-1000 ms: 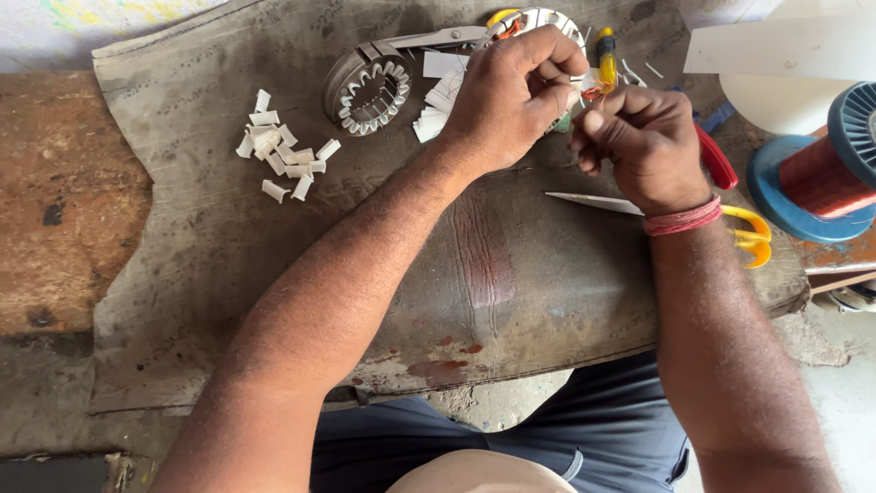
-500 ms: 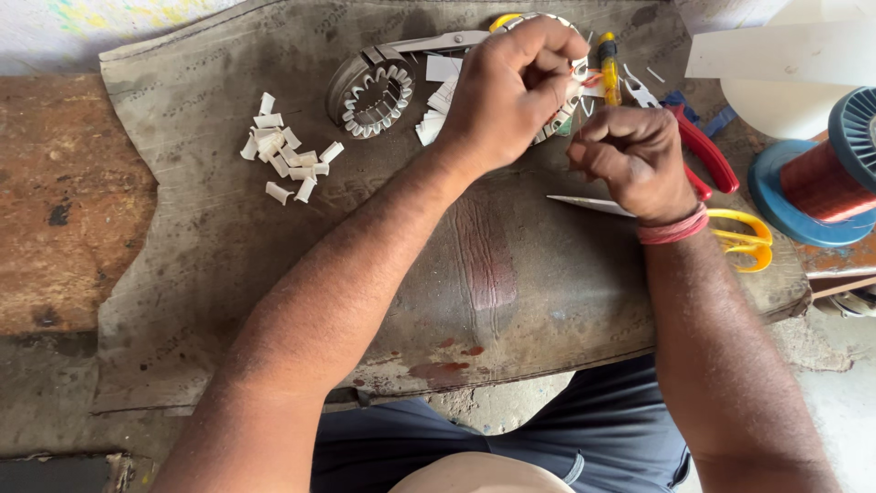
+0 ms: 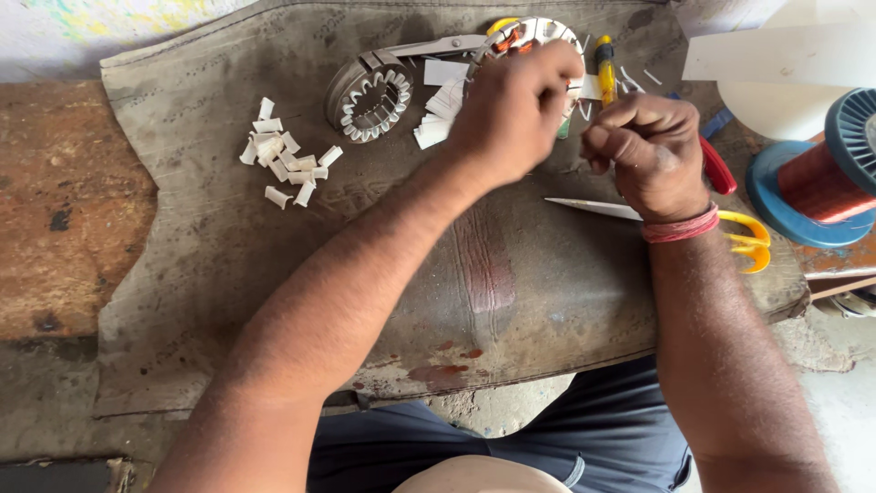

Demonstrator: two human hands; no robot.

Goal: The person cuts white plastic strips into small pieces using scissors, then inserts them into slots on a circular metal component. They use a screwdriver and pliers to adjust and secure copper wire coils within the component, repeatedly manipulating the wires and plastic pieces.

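My left hand (image 3: 513, 114) reaches over a metal stator ring (image 3: 540, 29) with copper windings at the far edge of the mat. Its fingers are pinched at the ring's rim, and the small white paper piece seen between them earlier is mostly hidden. My right hand (image 3: 643, 151), with a red thread band at the wrist, hovers just right of it as a loose fist, thumb pressed on forefinger, nothing visible in it. A second, bare toothed ring (image 3: 370, 96) lies left of my left hand.
A heap of folded white paper bits (image 3: 287, 160) lies at the left of the dark rubber mat (image 3: 228, 274). Yellow-handled scissors (image 3: 753, 242), red-handled pliers (image 3: 716, 169), a yellow screwdriver (image 3: 605, 73) and a blue spool of copper wire (image 3: 821, 178) sit at the right. Flat paper pieces (image 3: 443, 96) lie under my left wrist.
My hands, pinched together on a small white piece, have parted. The left went up to the wound ring with the piece; the right drew back slightly.
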